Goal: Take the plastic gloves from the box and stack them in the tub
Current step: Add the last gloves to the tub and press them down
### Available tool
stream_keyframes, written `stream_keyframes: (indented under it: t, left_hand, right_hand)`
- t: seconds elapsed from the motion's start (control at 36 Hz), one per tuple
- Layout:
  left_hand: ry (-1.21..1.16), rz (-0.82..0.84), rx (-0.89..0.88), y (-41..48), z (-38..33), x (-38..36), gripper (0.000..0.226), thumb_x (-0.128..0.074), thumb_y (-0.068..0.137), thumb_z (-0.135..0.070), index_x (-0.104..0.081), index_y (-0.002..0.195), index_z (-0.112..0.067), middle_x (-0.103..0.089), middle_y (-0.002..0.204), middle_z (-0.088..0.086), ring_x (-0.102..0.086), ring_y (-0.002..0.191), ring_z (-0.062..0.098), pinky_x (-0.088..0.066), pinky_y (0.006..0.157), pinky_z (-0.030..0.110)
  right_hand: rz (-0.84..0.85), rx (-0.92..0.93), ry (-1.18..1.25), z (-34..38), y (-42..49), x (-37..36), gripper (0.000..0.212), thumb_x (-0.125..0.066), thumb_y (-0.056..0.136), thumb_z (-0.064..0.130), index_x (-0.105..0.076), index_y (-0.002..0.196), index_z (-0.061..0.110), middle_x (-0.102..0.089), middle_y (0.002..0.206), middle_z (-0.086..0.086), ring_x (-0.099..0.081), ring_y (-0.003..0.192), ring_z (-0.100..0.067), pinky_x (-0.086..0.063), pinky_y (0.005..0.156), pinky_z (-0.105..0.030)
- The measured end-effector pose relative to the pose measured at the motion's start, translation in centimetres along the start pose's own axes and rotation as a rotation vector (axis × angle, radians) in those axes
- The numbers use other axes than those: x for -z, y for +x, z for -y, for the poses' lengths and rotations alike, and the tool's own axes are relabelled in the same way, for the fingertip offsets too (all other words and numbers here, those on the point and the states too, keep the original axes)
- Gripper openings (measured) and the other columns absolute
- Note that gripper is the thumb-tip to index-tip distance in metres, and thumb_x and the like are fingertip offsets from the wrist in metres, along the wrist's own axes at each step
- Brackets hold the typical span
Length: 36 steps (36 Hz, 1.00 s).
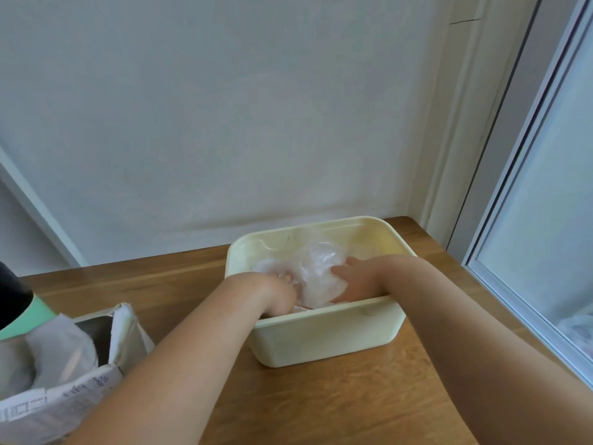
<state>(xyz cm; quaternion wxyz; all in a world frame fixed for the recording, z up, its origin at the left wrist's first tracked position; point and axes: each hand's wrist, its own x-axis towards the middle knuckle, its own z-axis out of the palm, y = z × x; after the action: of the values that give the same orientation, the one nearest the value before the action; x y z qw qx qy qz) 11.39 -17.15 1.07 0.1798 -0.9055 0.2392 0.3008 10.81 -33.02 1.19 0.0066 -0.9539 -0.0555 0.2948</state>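
Left hand [279,295], right hand [356,281] in tub [321,335]

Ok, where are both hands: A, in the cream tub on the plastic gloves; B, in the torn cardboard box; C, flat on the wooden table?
A: the left hand and right hand both reach over the near wall of the cream tub onto the plastic gloves inside.

Cream-yellow tub [321,335]; clear, whitish plastic gloves [321,271] w/ faint pink tint. Bench [321,399] warm brown, wood-grain pattern. Grey-white box [64,399] w/ dark printed text. Black & mint-green object [22,313] at left edge. Wall [224,107] pale grey-white.
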Motion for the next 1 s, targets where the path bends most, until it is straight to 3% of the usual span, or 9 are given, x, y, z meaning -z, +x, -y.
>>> stream_keyframes:
  t: [0.08, 0.14, 0.19, 0.33, 0.47, 0.64, 0.78, 0.89, 1.0]
  left_hand:
    - [-0.044, -0.013, -0.018, 0.3, 0.3, -0.3, 0.055, -0.030, 0.105, -0.015, -0.009, 0.155, -0.012, 0.002, 0.162, 0.008, -0.008, 0.148, 0.028, -0.016, 0.116, 0.038]
    - [-0.139, -0.062, -0.019, -0.1, 0.5, -0.2, 0.053, -0.035, 0.103, -0.018, -0.020, 0.153, -0.015, -0.017, 0.160, 0.008, -0.026, 0.142, 0.028, -0.028, 0.111, 0.036]
    - [-0.276, -0.153, -0.004, -0.9, 0.7, 0.0, 0.051, -0.043, 0.100, -0.029, -0.032, 0.149, -0.021, -0.036, 0.152, 0.004, -0.042, 0.131, 0.024, -0.038, 0.102, 0.033]
    - [-0.526, -0.424, 0.021, -3.4, 2.0, 0.0, 0.060, -0.049, 0.089, -0.062, -0.051, 0.137, -0.027, -0.047, 0.145, -0.007, -0.046, 0.129, 0.015, -0.037, 0.102, 0.028]
    - [-0.616, -0.683, 0.035, -6.1, 3.7, -1.2, 0.024, -0.053, 0.091, -0.048, -0.069, 0.101, -0.034, -0.063, 0.112, -0.016, -0.057, 0.106, 0.008, -0.047, 0.091, 0.032]
    - [-0.853, -0.963, 0.034, -10.7, 6.4, -4.7, 0.014, -0.057, 0.093, -0.035, -0.070, 0.088, -0.033, -0.067, 0.087, -0.022, -0.058, 0.083, -0.010, -0.040, 0.068, 0.004]
    - [-0.934, -1.032, 0.165, -14.7, 9.7, -8.5, 0.012, -0.058, 0.093, -0.035, -0.068, 0.087, -0.038, -0.067, 0.086, -0.024, -0.058, 0.083, -0.012, -0.042, 0.072, 0.009]
    - [-0.915, -1.044, 0.342, -16.7, 12.2, -11.8, 0.015, -0.053, 0.096, -0.032, -0.068, 0.095, -0.030, -0.066, 0.088, -0.019, -0.057, 0.083, -0.005, -0.041, 0.068, 0.013]
    - [-0.799, -0.948, 0.581, -16.5, 12.9, -14.1, 0.021, -0.050, 0.096, -0.040, -0.057, 0.086, -0.023, -0.061, 0.084, -0.007, -0.055, 0.074, 0.005, -0.041, 0.060, 0.023]
  right_hand:
    - [0.005, -0.001, 0.009, -0.2, 0.6, -0.1, 0.082, -0.045, 0.087, 0.064, -0.004, 0.151, 0.034, -0.004, 0.160, 0.004, -0.015, 0.144, -0.028, -0.017, 0.115, -0.046]
    - [-0.043, 0.022, 0.076, -0.4, 0.6, -0.2, 0.085, -0.050, 0.085, 0.063, -0.009, 0.152, 0.031, -0.009, 0.160, 0.005, -0.016, 0.145, -0.024, -0.016, 0.116, -0.043]
    - [-0.146, 0.046, 0.181, -0.5, 0.4, -0.3, 0.087, -0.057, 0.082, 0.062, -0.017, 0.151, 0.028, -0.017, 0.158, 0.007, -0.020, 0.144, -0.019, -0.018, 0.117, -0.039]
    - [-0.459, 0.046, 0.328, -0.3, -1.5, 0.6, 0.069, -0.060, 0.080, 0.061, -0.046, 0.137, 0.025, -0.046, 0.142, 0.008, -0.044, 0.129, -0.015, -0.033, 0.106, -0.029]
    - [-0.695, 0.131, 0.384, 1.5, -3.7, 1.3, 0.044, -0.056, 0.088, 0.048, -0.055, 0.127, 0.027, -0.058, 0.127, 0.012, -0.054, 0.117, -0.009, -0.040, 0.096, -0.023]
    - [-0.852, 0.357, 0.577, 7.9, -5.1, 1.4, 0.028, -0.059, 0.090, 0.034, -0.064, 0.115, 0.022, -0.064, 0.105, 0.010, -0.056, 0.096, -0.003, -0.039, 0.078, -0.014]
    - [-0.843, 0.535, 0.700, 14.1, -5.3, 1.0, 0.022, -0.059, 0.090, 0.029, -0.065, 0.110, 0.020, -0.061, 0.092, 0.015, -0.056, 0.083, 0.003, -0.038, 0.070, -0.001]
    - [-0.729, 0.627, 0.708, 19.0, -4.2, -0.3, 0.025, -0.058, 0.091, 0.026, -0.065, 0.113, 0.017, -0.060, 0.095, 0.013, -0.055, 0.084, 0.000, -0.045, 0.079, -0.015]
    - [-0.585, 0.636, 0.701, 22.5, -2.3, -2.4, 0.028, -0.058, 0.091, 0.031, -0.062, 0.116, 0.020, -0.061, 0.108, 0.008, -0.054, 0.097, -0.005, -0.039, 0.081, -0.018]
